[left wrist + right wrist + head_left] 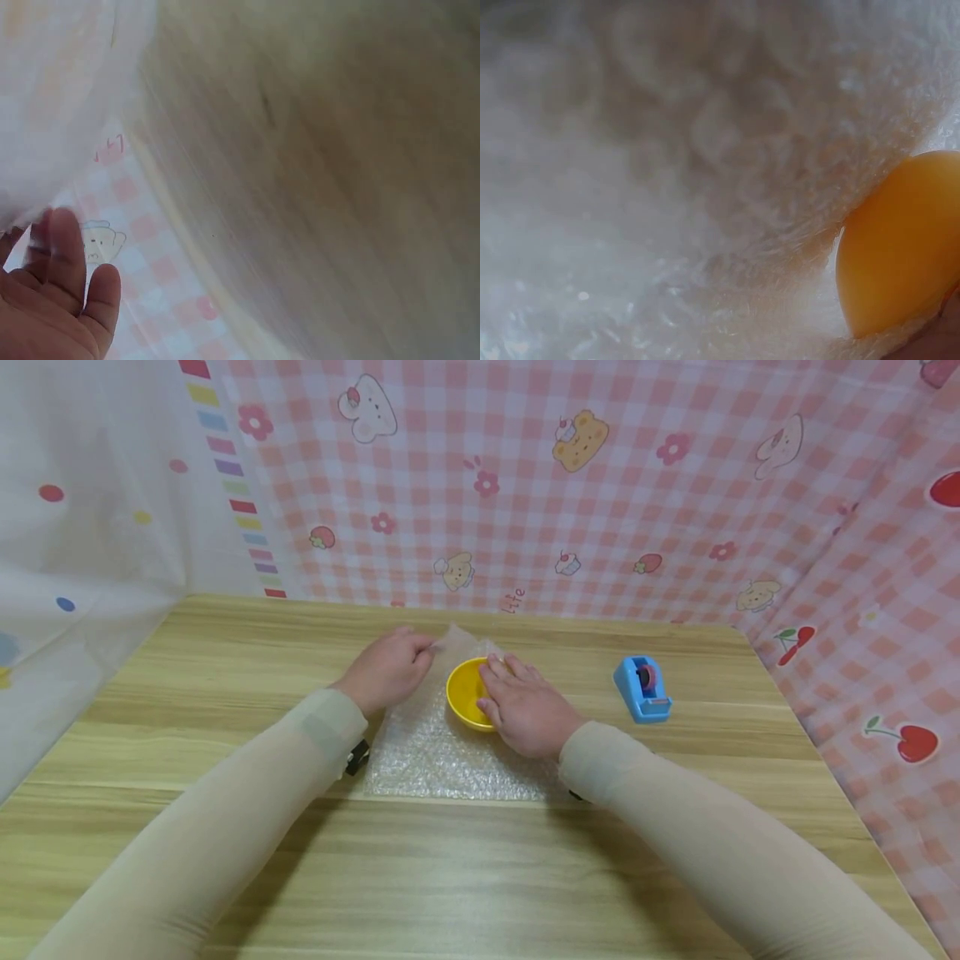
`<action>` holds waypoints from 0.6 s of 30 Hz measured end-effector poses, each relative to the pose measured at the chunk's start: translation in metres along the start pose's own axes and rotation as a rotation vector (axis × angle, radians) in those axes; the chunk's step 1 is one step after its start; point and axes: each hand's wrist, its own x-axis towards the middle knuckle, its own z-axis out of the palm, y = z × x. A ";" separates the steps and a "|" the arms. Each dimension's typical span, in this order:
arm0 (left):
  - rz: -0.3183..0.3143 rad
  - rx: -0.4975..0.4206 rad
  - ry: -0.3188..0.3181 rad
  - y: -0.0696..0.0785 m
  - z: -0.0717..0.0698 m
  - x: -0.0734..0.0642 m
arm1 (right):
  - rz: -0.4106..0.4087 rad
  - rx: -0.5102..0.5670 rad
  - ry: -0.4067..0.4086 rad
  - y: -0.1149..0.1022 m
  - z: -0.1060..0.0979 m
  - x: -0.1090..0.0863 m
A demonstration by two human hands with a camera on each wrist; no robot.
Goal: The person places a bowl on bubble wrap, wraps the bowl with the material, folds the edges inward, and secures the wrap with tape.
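A yellow bowl (463, 687) sits on a sheet of bubble wrap (427, 760), its inside showing in the head view. My left hand (393, 667) pinches the sheet's far left corner, which is lifted. In the left wrist view, the raised wrap (67, 82) hangs over the fingers (67, 255). My right hand (528, 710) rests on the bowl's right side, fingers straight across the rim and thumb over the inside. The right wrist view has the bowl's outer wall (900, 247) against the wrap, with only a bit of the hand at the lower corner.
A blue tape dispenser (642, 691) with a small roll stands to the right of the wrap. Under everything is a wood-grain table (450, 877). A pink checked cloth (450, 468) hangs behind its back edge, and patterned cloth continues on both sides.
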 end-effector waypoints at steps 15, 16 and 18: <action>0.112 -0.095 0.043 0.009 -0.001 -0.004 | -0.006 0.006 0.002 -0.001 -0.003 -0.002; 0.123 -0.102 0.037 0.010 -0.001 -0.005 | -0.008 0.006 0.002 -0.001 -0.003 -0.002; 0.141 -0.109 0.024 0.011 -0.001 -0.006 | -0.008 0.008 -0.001 -0.001 -0.003 -0.003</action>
